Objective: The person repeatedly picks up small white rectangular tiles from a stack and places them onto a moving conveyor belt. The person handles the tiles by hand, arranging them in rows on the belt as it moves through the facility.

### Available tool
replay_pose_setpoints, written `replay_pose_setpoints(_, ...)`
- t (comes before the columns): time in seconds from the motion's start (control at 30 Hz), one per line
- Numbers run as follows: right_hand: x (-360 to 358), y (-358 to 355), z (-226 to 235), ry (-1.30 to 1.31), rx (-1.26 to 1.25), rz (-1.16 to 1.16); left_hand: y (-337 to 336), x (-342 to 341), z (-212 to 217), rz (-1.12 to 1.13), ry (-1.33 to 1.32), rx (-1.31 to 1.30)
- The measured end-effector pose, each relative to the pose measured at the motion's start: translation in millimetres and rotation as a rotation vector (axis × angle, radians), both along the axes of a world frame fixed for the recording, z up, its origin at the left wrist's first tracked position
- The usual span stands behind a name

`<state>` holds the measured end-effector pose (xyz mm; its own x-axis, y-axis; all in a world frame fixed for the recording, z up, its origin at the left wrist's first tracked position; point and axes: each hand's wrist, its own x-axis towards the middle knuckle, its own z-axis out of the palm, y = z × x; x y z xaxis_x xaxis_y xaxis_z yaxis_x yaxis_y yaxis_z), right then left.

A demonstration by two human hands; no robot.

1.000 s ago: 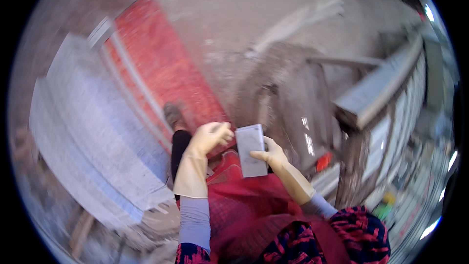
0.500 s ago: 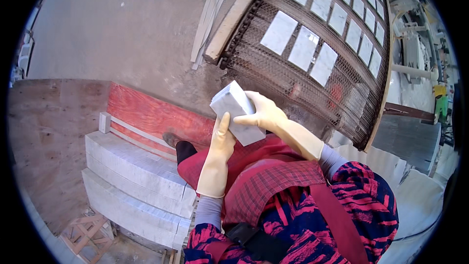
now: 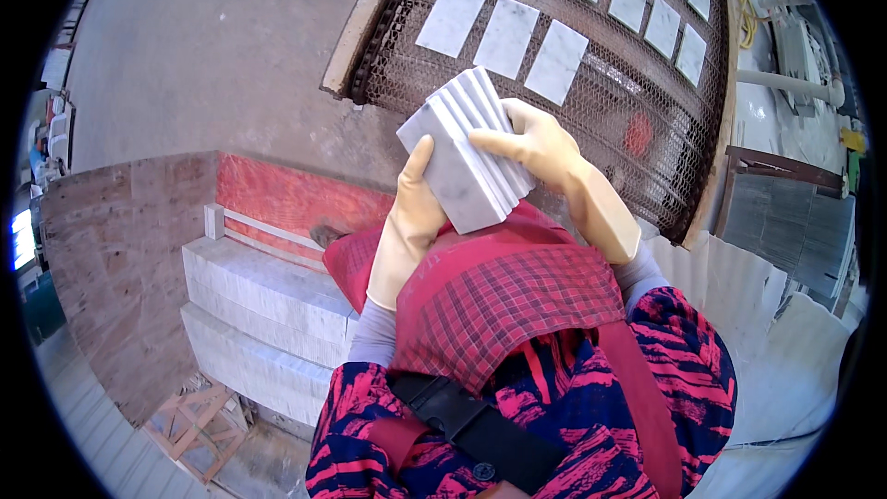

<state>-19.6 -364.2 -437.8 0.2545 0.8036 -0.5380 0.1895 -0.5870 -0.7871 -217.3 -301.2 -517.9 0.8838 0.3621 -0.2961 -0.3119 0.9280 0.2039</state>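
Note:
A stack of white-grey marble tiles (image 3: pixel 453 174) is held at a tilt in front of my body, its several pieces fanned into steps toward the right. My left hand (image 3: pixel 414 208), in a cream rubber glove, grips the stack's lower left side with the thumb on the face of the front tile. On the other side my right hand (image 3: pixel 540 146), gloved the same way, is closed round the fanned edges, its thumb lying across them. The fingers behind the stack are hidden. Beyond it, a marble tile (image 3: pixel 556 62) lies in the closest row on a wire-mesh conveyor.
The mesh conveyor belt (image 3: pixel 637 187) carries spaced rows of tiles, with a wooden rail (image 3: pixel 368 18) along its left side. At lower left are stacked pale stone slabs (image 3: pixel 263 282), a red board (image 3: pixel 286 199) and a plywood sheet (image 3: pixel 129 249). Grey panels (image 3: pixel 785 222) stand at right.
The stack, squared up before, is now spread into steps. Both hands have shifted up in view with it. My view has moved, so the conveyor sits further up and left.

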Motion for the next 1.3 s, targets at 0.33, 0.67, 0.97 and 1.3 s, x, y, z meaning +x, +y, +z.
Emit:
replay_pose_setpoints(0.33, 25.6, -44.9, -50.8, 0.388, 0.355, -0.594, -7.5, 30.5, 3.2, -0.002, -0.004, -0.163)
replay_pose_setpoints(0.67, 163.4, -70.6, -109.0, -0.040, 0.337, -0.910, -10.2, 2.6, -21.3, 0.383, 0.175, 0.040)
replay_pose_setpoints(0.97, 208.0, -69.4, -151.5, -0.065, 0.252, -0.888, -9.6, -4.1, -25.7, 0.412, 0.194, 0.015)
replay_pose_setpoints(1.3, 209.5, -101.5, -123.8, -0.045, 0.267, -1.015, -4.7, 3.1, -26.9, 0.405, 0.212, 0.084)
